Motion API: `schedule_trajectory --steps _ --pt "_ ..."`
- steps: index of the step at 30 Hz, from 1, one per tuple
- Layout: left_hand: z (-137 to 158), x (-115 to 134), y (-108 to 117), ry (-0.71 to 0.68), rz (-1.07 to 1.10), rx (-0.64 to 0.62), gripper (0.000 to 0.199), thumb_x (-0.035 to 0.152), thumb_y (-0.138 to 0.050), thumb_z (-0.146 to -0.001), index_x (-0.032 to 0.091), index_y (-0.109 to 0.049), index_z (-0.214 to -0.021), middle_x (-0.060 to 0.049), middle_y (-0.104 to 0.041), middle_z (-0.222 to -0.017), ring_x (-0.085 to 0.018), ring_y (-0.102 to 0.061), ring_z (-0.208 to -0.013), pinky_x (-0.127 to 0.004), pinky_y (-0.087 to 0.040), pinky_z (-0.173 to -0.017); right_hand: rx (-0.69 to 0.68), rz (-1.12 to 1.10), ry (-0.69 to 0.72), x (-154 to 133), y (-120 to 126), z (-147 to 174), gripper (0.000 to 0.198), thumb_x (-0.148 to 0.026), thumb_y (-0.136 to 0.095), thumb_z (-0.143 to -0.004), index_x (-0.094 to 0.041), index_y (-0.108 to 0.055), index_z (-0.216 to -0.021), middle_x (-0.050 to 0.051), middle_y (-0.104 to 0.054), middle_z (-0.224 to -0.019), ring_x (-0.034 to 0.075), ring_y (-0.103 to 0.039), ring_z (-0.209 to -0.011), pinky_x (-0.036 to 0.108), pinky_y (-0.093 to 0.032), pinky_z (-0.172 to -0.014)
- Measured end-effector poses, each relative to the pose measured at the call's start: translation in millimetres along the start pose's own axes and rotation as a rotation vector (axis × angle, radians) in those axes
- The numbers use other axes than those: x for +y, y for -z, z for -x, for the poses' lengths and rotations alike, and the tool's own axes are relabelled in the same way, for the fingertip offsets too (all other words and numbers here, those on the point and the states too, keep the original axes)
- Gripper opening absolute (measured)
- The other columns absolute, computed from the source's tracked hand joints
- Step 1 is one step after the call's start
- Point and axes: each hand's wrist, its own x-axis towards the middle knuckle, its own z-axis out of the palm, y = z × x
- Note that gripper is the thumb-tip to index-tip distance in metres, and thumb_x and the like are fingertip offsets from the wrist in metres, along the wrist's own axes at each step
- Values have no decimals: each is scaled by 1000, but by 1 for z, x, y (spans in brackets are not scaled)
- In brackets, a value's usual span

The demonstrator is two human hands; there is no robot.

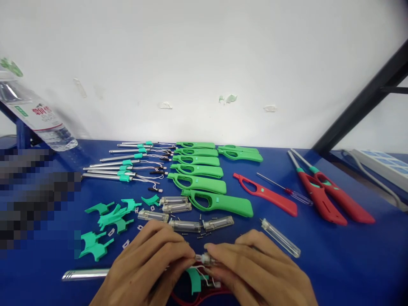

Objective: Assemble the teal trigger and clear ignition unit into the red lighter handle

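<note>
My right hand (pixel 258 272) is closed on a clear lighter fuel tank (pixel 208 258); only its nozzle end shows past the fingertips. Facing it, my left hand (pixel 149 263) pinches a thin whitish tube (pixel 198 257) at that nozzle. White wires (pixel 200 267) loop below the fingertips, beside a teal trigger (pixel 195 280). Under both hands lies a red lighter shell (pixel 204 297), mostly hidden. A metal lighter barrel (pixel 85 274) runs in behind my left hand, and I cannot tell whether that hand touches it.
Several green shells (pixel 223 204), barrels with wires (pixel 108 176), teal triggers (pixel 92 244) and clear tanks (pixel 185 226) cover the blue table. To the right are a red shell half (pixel 270 196), a screwdriver (pixel 301 197), red lighters (pixel 321 199) and another tank (pixel 282 239). A bottle (pixel 44 119) stands left.
</note>
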Motion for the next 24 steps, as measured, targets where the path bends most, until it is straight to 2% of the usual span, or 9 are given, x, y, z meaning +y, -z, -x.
schedule_trajectory --steps 9,14,17,24 --pt "4 3 -3 3 40 46 26 17 -50 -133 26 -70 -118 4 -82 -96 -12 -75 -95 -22 -60 -93 9 60 22 -1 -1 -4 22 -40 -58 -135 -33 -78 -139 -13 -93 -96 11 -82 -76 22 -66 -70" --pt "-4 3 2 -35 -45 12 27 19 -48 -135 26 -69 -118 6 -85 -95 -10 -77 -93 -20 -60 -97 20 67 10 -3 -6 -2 20 -35 -61 -134 -32 -80 -139 -12 -93 -96 12 -82 -75 23 -67 -68" --pt "-3 4 3 -49 -57 1 29 20 -46 -135 26 -67 -117 6 -85 -93 -10 -76 -91 -21 -60 -93 43 74 11 -4 -6 -1 20 -33 -61 -134 -31 -81 -139 -11 -93 -95 13 -82 -74 24 -68 -67" --pt "14 2 -5 -22 -11 -20 30 8 -47 -130 23 -72 -124 3 -83 -104 -12 -71 -107 -21 -55 -109 78 96 23 -5 -9 0 22 -37 -60 -134 -32 -81 -136 -12 -94 -97 13 -82 -72 24 -70 -68"
